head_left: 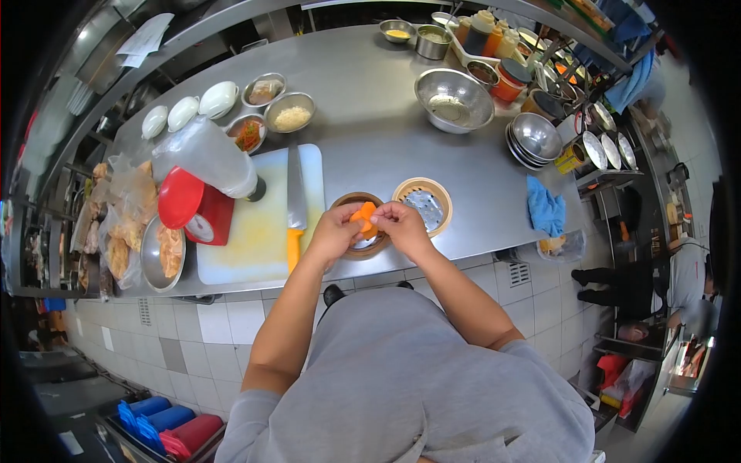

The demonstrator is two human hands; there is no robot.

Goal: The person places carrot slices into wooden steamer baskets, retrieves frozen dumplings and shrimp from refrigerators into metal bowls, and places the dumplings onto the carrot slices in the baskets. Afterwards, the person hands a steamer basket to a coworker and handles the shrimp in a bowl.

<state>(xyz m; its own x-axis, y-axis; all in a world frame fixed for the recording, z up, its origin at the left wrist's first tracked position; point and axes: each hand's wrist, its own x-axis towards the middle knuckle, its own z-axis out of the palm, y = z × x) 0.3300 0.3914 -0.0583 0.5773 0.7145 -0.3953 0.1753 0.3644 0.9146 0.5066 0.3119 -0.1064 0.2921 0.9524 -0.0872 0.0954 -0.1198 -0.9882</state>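
Orange slices (364, 219), thin and flat, are held between my two hands above a dark round steamer basket (373, 249). My left hand (337, 231) pinches them from the left side, and my right hand (401, 225) has its thumb and fingers pressed on their right edge. Both hands cover much of the dark basket. Just to the right, a lighter bamboo steamer (444, 202) with a perforated liner sits on the steel table (370, 116). A knife (294, 193) with a yellow handle lies on the white cutting board (258, 181) to the left.
At the left are a red scale (208, 208), bagged meat (123, 224) and a metal bowl of meat (164, 251). Bowls of food stand behind the board. To the right are a large metal bowl (454, 100), stacked bowls (535, 139), sauce bottles (482, 35) and a blue cloth (546, 206).
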